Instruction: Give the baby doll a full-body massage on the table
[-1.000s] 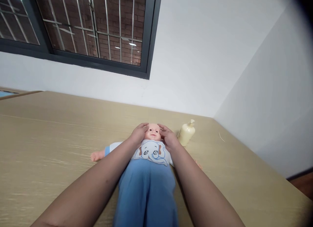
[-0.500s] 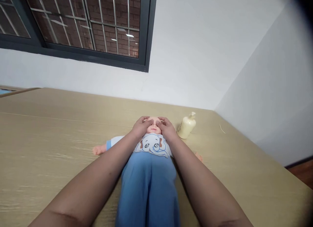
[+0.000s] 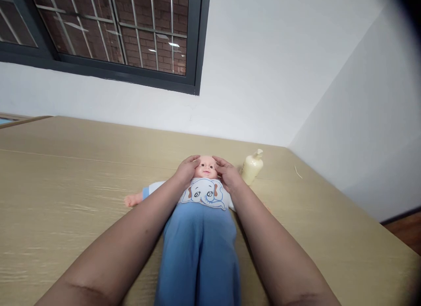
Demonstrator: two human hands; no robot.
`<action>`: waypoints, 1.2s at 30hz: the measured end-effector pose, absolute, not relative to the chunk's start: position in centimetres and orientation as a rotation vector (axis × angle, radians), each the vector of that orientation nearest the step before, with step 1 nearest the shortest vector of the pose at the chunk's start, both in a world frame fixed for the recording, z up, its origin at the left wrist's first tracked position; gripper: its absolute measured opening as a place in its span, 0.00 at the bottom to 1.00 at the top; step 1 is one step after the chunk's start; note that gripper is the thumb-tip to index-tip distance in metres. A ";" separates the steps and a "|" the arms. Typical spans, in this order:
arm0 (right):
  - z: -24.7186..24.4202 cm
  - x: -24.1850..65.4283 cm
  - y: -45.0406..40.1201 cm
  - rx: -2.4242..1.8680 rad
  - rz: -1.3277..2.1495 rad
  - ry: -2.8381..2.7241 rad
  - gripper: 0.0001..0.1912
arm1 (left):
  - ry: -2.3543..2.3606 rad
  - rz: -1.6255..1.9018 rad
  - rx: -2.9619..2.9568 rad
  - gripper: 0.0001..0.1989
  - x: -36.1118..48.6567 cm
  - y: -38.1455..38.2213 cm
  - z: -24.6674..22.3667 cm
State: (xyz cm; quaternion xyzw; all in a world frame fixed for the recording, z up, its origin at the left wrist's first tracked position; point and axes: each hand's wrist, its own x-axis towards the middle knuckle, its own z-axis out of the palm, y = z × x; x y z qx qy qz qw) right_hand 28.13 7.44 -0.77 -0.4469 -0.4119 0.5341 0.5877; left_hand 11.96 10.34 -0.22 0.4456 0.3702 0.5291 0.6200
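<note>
Two-handed, cupping baby doll's head (image 3: 206,163) between loosely spread left hand (image 3: 188,170) and right hand (image 3: 229,177), near far edge of bench (image 3: 79,165).

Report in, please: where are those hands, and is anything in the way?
Left hand and right hand at either side of the doll's head. Doll face-up. Pump bottle upright beyond the right hand, off to the side.

The doll (image 3: 201,216) wears blue trousers (image 3: 192,244); its white top (image 3: 204,199) shows a brown-eared elephant (image 3: 204,192); the bottle (image 3: 252,169) is cream.
</note>
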 end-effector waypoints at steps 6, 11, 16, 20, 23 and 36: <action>-1.0 27.5 7.8 -1.082 1.082 -1.044 0.26 | 0.935 1.197 1.094 0.24 11.9 9.5 0.8; -1.3 27.5 8.3 -1.117 1.026 -1.064 0.24 | 1.037 1.220 1.147 0.26 11.8 9.3 1.1; -1.6 27.4 8.4 -1.096 1.062 -1.037 0.22 | 1.002 1.219 1.136 0.23 11.9 9.6 0.7; -1.3 27.5 8.1 -1.062 1.137 -0.996 0.25 | 0.919 1.205 1.093 0.21 12.0 9.9 0.3; -1.0 27.7 7.7 -1.035 1.211 -0.964 0.25 | 0.871 1.195 1.048 0.19 12.0 10.3 -0.1; -1.3 27.6 7.9 -1.026 1.138 -1.065 0.28 | 0.906 1.192 1.067 0.26 11.6 9.5 0.8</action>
